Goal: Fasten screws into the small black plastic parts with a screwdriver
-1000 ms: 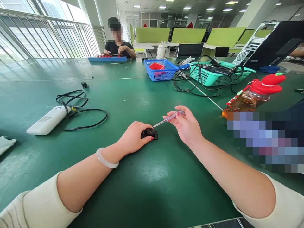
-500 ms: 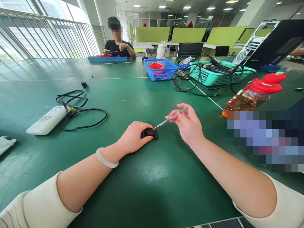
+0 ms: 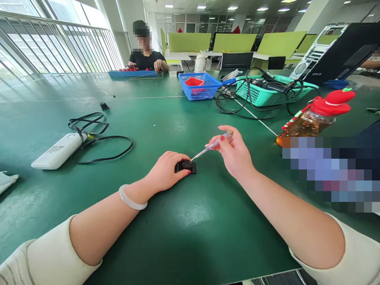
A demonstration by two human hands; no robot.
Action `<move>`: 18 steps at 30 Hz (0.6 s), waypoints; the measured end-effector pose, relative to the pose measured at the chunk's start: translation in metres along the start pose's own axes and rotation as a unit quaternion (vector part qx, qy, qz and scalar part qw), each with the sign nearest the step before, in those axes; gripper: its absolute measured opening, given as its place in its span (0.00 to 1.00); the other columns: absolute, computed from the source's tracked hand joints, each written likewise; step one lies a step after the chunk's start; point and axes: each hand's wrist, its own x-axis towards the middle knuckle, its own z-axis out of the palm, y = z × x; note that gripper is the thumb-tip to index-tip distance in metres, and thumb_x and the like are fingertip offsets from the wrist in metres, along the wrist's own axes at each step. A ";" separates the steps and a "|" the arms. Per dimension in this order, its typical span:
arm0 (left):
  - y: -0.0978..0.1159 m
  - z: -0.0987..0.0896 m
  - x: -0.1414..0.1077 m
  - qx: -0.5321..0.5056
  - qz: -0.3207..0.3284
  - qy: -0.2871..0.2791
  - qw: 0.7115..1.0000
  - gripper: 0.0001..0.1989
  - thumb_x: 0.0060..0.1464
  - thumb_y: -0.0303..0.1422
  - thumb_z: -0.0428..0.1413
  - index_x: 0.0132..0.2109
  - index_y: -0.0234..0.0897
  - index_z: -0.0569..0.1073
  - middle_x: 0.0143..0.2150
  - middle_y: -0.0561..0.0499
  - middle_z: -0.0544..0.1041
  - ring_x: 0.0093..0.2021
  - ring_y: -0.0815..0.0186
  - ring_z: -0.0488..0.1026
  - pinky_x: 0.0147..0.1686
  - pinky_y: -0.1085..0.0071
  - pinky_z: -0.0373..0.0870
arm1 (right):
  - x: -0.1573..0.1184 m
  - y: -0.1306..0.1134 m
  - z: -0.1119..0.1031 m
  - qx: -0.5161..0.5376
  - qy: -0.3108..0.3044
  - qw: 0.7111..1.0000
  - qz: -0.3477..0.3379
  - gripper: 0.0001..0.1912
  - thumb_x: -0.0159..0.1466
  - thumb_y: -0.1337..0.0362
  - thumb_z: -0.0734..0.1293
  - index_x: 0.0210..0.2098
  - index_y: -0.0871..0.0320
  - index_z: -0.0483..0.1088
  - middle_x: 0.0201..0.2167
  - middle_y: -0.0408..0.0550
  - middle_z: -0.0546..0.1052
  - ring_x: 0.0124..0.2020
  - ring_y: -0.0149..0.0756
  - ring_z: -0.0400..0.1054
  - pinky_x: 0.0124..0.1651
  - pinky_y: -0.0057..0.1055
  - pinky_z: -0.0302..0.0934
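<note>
Your right hand (image 3: 236, 156) had risen slightly, clasping the screwdriver (image 3: 211, 145); your left hand (image 3: 164, 171) pinched the black part (image 3: 186, 165) on the table (image 3: 190, 229). Held slanted, the screwdriver risked slipping off.

This looks like an open-plan office: on the far side, lime-green desk dividers (image 3: 193, 42) stand at white desks (image 3: 179, 56) with a black chair (image 3: 236, 61) beneath rows of ceiling lights (image 3: 232, 8). Large windows (image 3: 84, 15) behind a metal railing (image 3: 56, 22) line the left.
</note>
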 end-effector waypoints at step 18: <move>0.002 -0.001 0.000 -0.001 0.002 0.002 1.000 0.15 0.56 0.40 0.57 0.50 0.45 0.74 0.48 0.50 0.79 0.52 0.53 0.70 0.56 0.54 0.65 | -0.001 0.004 0.000 0.069 0.048 0.996 0.043 0.15 0.62 0.56 0.68 0.46 0.49 0.63 0.32 0.38 0.77 0.37 0.37 0.77 0.52 0.46 0.66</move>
